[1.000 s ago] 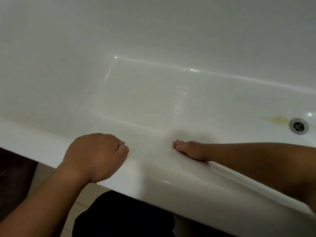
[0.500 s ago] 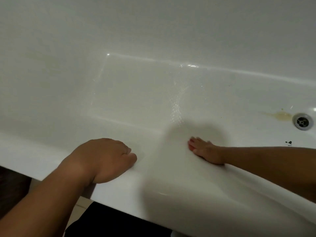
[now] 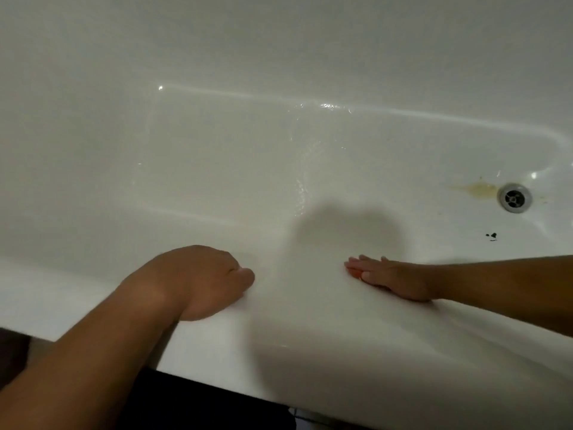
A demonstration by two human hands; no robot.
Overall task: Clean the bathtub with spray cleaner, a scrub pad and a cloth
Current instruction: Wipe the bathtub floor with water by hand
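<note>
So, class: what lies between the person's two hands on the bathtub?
Only bare white bathtub surface, dimmed by a shadow, lies between the left hand and the right hand. The head view shows it.

One bathtub [image 3: 279,150] is filling the view. Two bare hands are showing: one left hand [image 3: 198,280] and one right hand [image 3: 393,280]. One round metal drain [image 3: 514,198] is sitting in the tub floor, one yellowish stain [image 3: 479,188] is lying just beside it, and one small cluster of dark specks [image 3: 491,235] is lying near it. One orange-red patch [image 3: 356,273] is peeking out under the right hand's fingers [image 3: 370,264]; what it is cannot be told.
</note>
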